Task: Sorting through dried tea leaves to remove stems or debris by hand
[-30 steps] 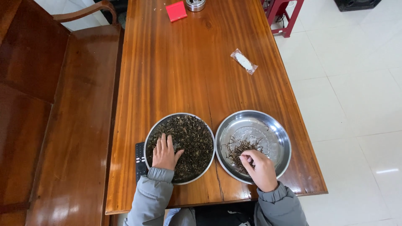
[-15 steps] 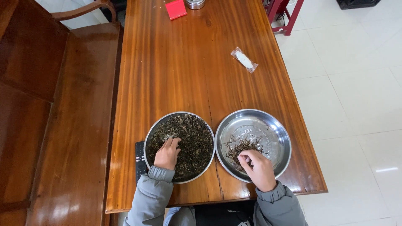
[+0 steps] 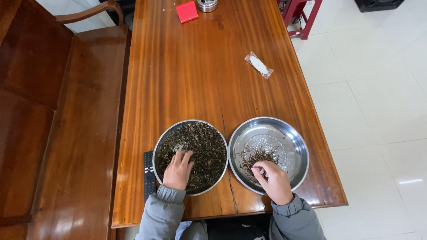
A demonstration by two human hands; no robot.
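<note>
left hand (image 3: 178, 170) curling loosely, fingertips digging into dark leaves (image 3: 200, 146) in left pan (image 3: 156, 151) | right hand (image 3: 275, 180) pinching twigs (image 3: 258, 156) in right pan (image 3: 293, 138)

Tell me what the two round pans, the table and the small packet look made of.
Left pan and right pan: likely polished steel, mirror-bright rims with reflections. Table: varnished reddish wood, visible grain and gloss. Small packet: seemingly clear plastic film, glinting, with something white inside.
</note>
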